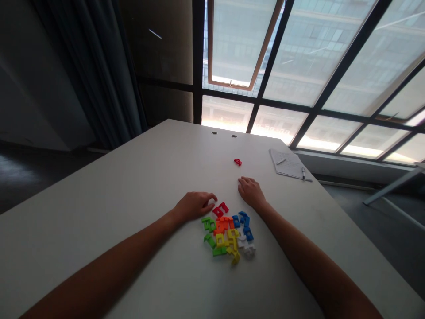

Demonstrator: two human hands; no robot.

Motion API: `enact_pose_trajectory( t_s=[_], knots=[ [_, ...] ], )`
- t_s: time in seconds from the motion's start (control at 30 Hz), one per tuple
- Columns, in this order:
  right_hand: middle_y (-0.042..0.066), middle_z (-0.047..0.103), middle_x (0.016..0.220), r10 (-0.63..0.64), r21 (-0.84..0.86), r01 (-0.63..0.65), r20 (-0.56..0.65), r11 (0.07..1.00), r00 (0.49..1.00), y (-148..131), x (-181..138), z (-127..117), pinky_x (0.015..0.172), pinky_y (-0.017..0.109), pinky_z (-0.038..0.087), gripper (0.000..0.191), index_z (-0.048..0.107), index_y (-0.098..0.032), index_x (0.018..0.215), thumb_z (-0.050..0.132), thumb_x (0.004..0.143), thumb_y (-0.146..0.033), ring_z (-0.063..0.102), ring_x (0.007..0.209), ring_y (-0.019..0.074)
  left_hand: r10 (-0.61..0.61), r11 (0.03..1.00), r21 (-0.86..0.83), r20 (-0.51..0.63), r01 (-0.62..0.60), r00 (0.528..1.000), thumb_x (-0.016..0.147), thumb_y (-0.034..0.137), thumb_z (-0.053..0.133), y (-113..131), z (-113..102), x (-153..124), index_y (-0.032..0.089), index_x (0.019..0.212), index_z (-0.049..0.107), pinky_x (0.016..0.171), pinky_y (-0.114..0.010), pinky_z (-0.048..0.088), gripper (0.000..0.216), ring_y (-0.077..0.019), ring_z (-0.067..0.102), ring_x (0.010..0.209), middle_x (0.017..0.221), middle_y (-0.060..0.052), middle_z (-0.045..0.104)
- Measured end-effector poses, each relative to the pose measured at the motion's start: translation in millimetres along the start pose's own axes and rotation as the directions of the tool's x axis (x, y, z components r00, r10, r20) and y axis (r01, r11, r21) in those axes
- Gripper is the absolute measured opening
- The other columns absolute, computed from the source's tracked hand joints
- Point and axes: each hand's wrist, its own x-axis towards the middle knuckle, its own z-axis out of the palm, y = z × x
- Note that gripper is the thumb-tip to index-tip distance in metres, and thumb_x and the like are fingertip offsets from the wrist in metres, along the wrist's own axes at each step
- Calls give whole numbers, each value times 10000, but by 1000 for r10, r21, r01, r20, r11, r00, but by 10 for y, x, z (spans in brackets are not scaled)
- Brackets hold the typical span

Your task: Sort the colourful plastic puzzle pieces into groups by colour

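Note:
A pile of small plastic clip-like pieces lies on the white table (133, 190) between my forearms. Green pieces (209, 224) are on its left, orange pieces (219, 226) and yellow pieces (233, 239) in the middle, blue pieces (247, 233) and white pieces (248, 249) on the right. My left hand (198, 204) rests just left of two loose red pieces (218, 212), thumb and forefinger apart, with nothing visible between them. Palm down on the table, my right hand (251, 191) lies beyond the pile, fingers loosely extended and apparently holding nothing. Farther off sits a small red cluster (237, 162).
A notepad (287, 164) with handwriting and a pen (303, 173) lie near the table's right edge. Two round cable holes (214, 133) are at the far edge. Beyond it stand large windows (245, 40), with a dark curtain (96, 75) to the left.

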Motion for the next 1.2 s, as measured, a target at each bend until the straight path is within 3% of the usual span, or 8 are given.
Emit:
enact_pose_trajectory(
  t_s=[0.23, 0.4, 0.53, 0.67, 0.8, 1.03, 1.2],
  knots=[
    [105, 667, 1372, -212, 174, 224, -87, 959, 973, 12, -471, -69, 1106, 487, 423, 342, 693, -241, 1292, 545, 986, -277, 559, 1306, 281, -4, 1000, 6, -8, 4, 1000, 935, 383, 548, 2, 2, -4, 319, 1152, 714, 665, -253, 432, 281, -152, 653, 723, 856, 22, 736],
    [65, 784, 973, -386, 517, 463, -257, 720, 886, -102, -490, -234, 947, 407, 514, 197, 788, -252, 1007, 597, 957, -260, 690, 982, 225, -11, 1000, 9, -14, 12, 1000, 956, 411, 519, 0, -13, -14, 318, 1158, 721, 657, -255, 420, 301, -152, 648, 720, 847, 18, 732],
    [59, 774, 952, -472, 570, 536, -272, 623, 839, -313, -544, -421, 893, 397, 510, 192, 791, -261, 1009, 607, 969, -297, 673, 915, 218, -8, 1000, -2, -15, 8, 1000, 957, 410, 528, -3, -20, -21, 326, 1164, 720, 666, -254, 423, 295, -147, 645, 718, 854, 25, 733],
    [56, 773, 1022, -554, 470, 578, -206, 667, 807, -426, -591, -446, 935, 401, 482, 169, 792, -259, 1013, 628, 968, -267, 665, 978, 215, -6, 1000, -8, -19, 6, 1000, 954, 401, 544, -7, -20, -22, 322, 1165, 718, 663, -252, 418, 284, -143, 642, 715, 842, 28, 727],
    [59, 769, 1099, -530, 397, 552, -176, 733, 830, -335, -557, -345, 957, 402, 471, 191, 781, -265, 1064, 619, 974, -223, 661, 1028, 217, -3, 1000, -8, -13, 3, 1000, 955, 402, 544, -15, -15, -16, 332, 1176, 711, 662, -252, 411, 286, -145, 641, 720, 842, 33, 724],
    [88, 735, 1149, -309, 289, 357, -200, 888, 930, 91, -436, -180, 982, 437, 489, 245, 756, -236, 1131, 582, 967, -187, 641, 1059, 242, 5, 1000, -4, -5, -5, 1000, 946, 377, 542, -14, -7, -12, 321, 1162, 711, 667, -254, 399, 280, -151, 646, 742, 886, 27, 736],
    [127, 629, 1373, -180, 175, 210, -172, 962, 968, 305, -372, -76, 1064, 497, 449, 384, 670, -216, 1315, 574, 944, -202, 554, 1244, 295, -13, 1000, 1, -7, 13, 1000, 934, 366, 554, -13, 4, -1, 330, 1149, 705, 648, -257, 379, 265, -150, 639, 719, 856, 38, 733]
  ],
)
